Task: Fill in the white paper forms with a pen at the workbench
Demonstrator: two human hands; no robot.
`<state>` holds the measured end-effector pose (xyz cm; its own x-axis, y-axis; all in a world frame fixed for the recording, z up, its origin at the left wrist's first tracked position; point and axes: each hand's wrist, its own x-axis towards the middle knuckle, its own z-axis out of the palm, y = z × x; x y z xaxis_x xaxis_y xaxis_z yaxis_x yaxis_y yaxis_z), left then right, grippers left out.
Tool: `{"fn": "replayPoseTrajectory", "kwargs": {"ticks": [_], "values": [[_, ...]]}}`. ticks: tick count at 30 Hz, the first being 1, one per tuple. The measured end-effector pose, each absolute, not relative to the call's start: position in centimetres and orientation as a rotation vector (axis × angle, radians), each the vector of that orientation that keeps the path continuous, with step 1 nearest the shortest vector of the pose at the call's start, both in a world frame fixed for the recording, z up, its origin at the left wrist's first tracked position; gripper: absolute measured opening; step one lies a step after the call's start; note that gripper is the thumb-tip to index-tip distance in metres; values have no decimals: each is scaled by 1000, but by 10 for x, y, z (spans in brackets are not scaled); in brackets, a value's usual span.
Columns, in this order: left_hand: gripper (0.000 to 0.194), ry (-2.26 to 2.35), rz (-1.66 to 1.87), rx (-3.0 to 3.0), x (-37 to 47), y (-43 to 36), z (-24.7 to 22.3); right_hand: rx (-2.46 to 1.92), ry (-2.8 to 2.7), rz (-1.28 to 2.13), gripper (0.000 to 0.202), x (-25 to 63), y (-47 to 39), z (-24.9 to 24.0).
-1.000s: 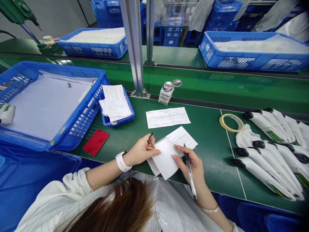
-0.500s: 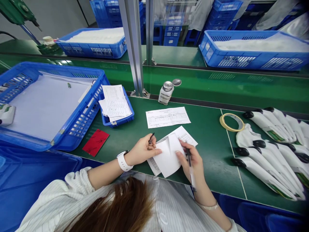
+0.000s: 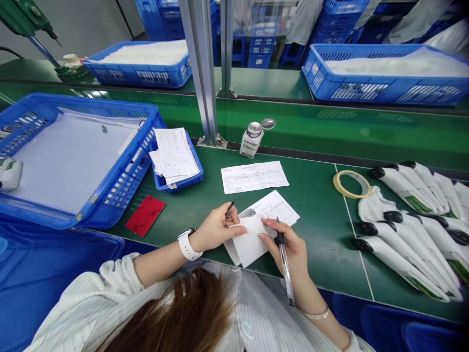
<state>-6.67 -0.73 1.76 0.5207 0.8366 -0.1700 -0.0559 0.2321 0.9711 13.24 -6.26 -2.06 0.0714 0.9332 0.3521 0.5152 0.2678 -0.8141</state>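
Note:
My left hand pinches the left side of some white paper slips, with a small dark object, perhaps a pen cap, between its fingers. On the right edge of the same slips, my right hand has its thumb and fingertips closed, and a clear pen with a black grip lies across its fingers. Beneath and behind the slips is a printed form. Another filled-in form lies flat farther back on the green table.
A small blue tray of papers and a large blue crate stand left, beside a red card. A metal-topped bottle is at the back. Tape and several white devices lie right.
The upper slip has folded down, with its top curling over. My right hand has shifted slightly left and up along it, and the pen has tilted. My left hand has hardly moved.

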Motion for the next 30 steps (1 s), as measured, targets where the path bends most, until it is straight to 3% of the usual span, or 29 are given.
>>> {"fn": "replayPoseTrajectory", "kwargs": {"ticks": [5, 13, 17, 19, 22, 26, 30], "values": [[42, 830, 729, 1187, -67, -7, 17, -1398, -1511, 791, 52, 132, -63, -15], [40, 858, 734, 1218, -67, -8, 17, -1512, -1432, 837, 34, 130, -59, -17], [39, 875, 740, 1246, -68, -8, 16, -1407, -1319, 562, 38, 135, -62, -13], [39, 876, 743, 1249, -68, -8, 15, -1277, -1346, 367, 49, 136, -66, -11], [42, 883, 749, 1250, -68, -9, 16, -1278, -1610, 345, 63, 136, -68, -13], [44, 913, 719, 1249, -70, -10, 16, -1514, -1494, 379, 52, 138, -67, -18], [44, 882, 721, 1217, -74, -11, 19, -1396, -1402, 279, 50, 147, -72, -15]]}}
